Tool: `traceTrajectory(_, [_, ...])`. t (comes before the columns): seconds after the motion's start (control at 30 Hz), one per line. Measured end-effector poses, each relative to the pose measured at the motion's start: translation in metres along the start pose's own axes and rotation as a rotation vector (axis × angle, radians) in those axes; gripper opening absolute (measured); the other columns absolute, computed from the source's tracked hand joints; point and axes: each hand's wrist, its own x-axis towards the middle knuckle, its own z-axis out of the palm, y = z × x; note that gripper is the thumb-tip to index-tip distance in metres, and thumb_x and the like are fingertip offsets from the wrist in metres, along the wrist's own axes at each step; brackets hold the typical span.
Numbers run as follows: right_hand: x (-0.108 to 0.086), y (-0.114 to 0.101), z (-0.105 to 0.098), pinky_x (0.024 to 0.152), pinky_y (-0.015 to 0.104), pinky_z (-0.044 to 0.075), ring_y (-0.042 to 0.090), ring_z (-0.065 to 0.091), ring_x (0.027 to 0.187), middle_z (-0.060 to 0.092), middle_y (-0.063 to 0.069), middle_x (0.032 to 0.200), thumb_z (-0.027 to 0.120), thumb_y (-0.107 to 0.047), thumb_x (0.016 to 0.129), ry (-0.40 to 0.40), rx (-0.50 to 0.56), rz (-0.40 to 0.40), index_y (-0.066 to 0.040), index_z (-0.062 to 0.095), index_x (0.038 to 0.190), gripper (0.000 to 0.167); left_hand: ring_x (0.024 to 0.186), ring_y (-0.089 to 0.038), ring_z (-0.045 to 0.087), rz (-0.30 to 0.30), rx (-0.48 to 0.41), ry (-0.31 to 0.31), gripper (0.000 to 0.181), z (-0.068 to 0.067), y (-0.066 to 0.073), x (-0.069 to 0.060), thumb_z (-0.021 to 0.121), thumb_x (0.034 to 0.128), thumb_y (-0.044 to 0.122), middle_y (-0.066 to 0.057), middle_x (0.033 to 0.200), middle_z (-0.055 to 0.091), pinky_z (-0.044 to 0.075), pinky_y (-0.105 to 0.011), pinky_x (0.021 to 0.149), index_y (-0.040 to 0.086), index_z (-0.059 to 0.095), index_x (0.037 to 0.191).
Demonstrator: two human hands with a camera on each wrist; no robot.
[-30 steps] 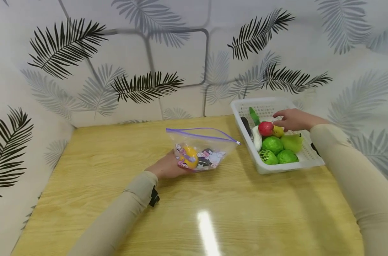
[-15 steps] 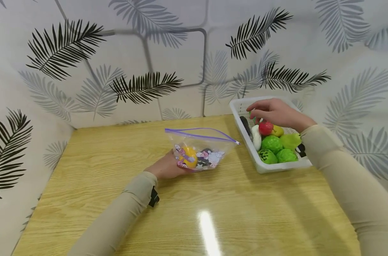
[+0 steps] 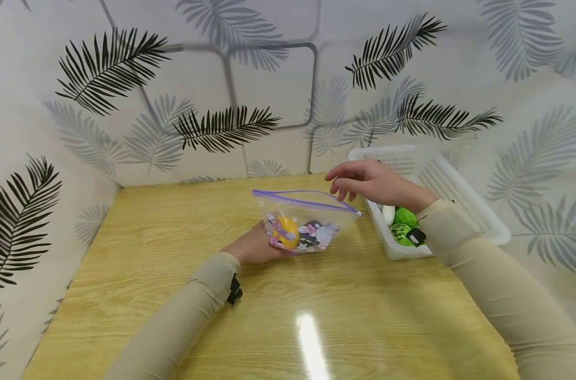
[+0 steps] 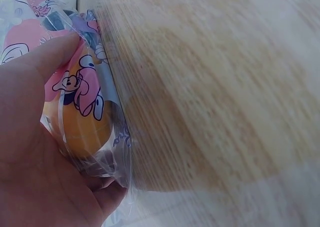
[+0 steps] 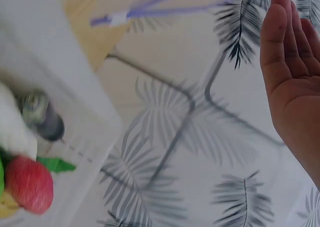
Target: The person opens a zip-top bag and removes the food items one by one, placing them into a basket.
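Note:
My left hand [image 3: 257,245] grips the left side of a clear zip bag [image 3: 312,211] with purple zip strips and cartoon prints. Its mouth gapes at the top. Inside lie a round orange-yellow object [image 4: 85,129] and something dark, partly hidden by the prints; their kinds cannot be told. My right hand [image 3: 375,182] hovers over the basket's left rim, fingertips just above the bag's right corner. The right wrist view shows the palm and extended fingers [image 5: 295,47] with nothing visible in them.
A white plastic basket [image 3: 497,229] at the right holds several toy fruits and vegetables, including a red fruit [image 5: 30,184], a dark long one [image 5: 42,114] and green ones [image 3: 402,232]. The wooden table [image 3: 212,327] meets a leaf-patterned cloth [image 3: 288,95] behind.
My right hand has moved left, from over the fruits in the basket to beside the bag's mouth. The left hand and bag have stayed put.

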Motion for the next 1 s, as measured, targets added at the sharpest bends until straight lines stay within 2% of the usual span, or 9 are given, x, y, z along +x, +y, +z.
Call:
traceTrajectory(0.13, [0.01, -0.002, 0.021, 0.082, 0.041, 0.059, 0.024, 0.07, 0.096, 0.073, 0.009, 0.11, 0.055, -0.023, 0.106, -0.084, -0.003, -0.005, -0.01, 0.064, 0.128, 0.028, 0.12, -0.006, 0.055, -0.008, -0.046, -0.003, 0.063, 0.001, 0.002, 0.003, 0.08, 0.0825, 0.052, 0.012, 0.126, 0.059, 0.041, -0.03, 0.112, 0.025, 0.055, 0.133])
traceTrajectory(0.27, [0.019, 0.001, 0.039, 0.088, 0.04, 0.057, 0.017, 0.068, 0.102, 0.071, 0.004, 0.116, 0.054, -0.023, 0.106, -0.141, -0.093, -0.044, -0.011, 0.065, 0.13, 0.029, 0.122, -0.006, 0.054, -0.001, -0.068, -0.009, 0.063, 0.003, 0.003, 0.004, 0.079, 0.0827, 0.052, 0.013, 0.128, 0.06, 0.039, -0.031, 0.114, 0.025, 0.055, 0.134])
traceTrajectory(0.43, [0.032, -0.001, 0.053, 0.092, 0.038, 0.056, 0.013, 0.066, 0.105, 0.071, 0.0, 0.12, 0.057, -0.023, 0.104, -0.13, -0.232, -0.096, -0.014, 0.068, 0.127, 0.027, 0.126, -0.006, 0.053, 0.014, -0.07, 0.007, 0.066, 0.004, 0.003, 0.004, 0.081, 0.0828, 0.047, 0.013, 0.132, 0.059, 0.037, -0.031, 0.115, 0.026, 0.052, 0.138])
traceTrajectory(0.63, [0.041, -0.001, 0.06, 0.086, 0.038, 0.055, 0.017, 0.063, 0.104, 0.068, 0.004, 0.124, 0.058, -0.019, 0.103, -0.095, -0.284, -0.135, -0.012, 0.067, 0.126, 0.026, 0.128, -0.009, 0.052, 0.029, -0.079, 0.015, 0.069, 0.003, 0.002, 0.003, 0.082, 0.0824, 0.045, 0.01, 0.135, 0.059, 0.038, -0.034, 0.116, 0.025, 0.05, 0.14])
traceTrajectory(0.83, [0.049, -0.002, 0.061, 0.095, 0.042, 0.054, 0.023, 0.064, 0.114, 0.067, 0.009, 0.128, 0.05, -0.011, 0.104, -0.083, -0.244, -0.106, -0.008, 0.065, 0.127, 0.028, 0.126, -0.01, 0.054, 0.003, -0.063, 0.011, 0.066, 0.002, -0.001, 0.001, 0.081, 0.0829, 0.048, 0.01, 0.132, 0.061, 0.039, -0.034, 0.115, 0.026, 0.052, 0.138])
traceTrajectory(1.0, [0.058, -0.002, 0.063, 0.091, 0.04, 0.054, 0.021, 0.065, 0.105, 0.07, 0.007, 0.119, 0.046, -0.008, 0.105, -0.097, -0.289, -0.099, -0.009, 0.068, 0.123, 0.028, 0.134, -0.019, 0.049, -0.064, 0.009, 0.001, 0.071, 0.002, -0.002, -0.001, 0.078, 0.0834, 0.053, 0.001, 0.141, 0.057, 0.036, -0.039, 0.117, 0.022, 0.052, 0.142])
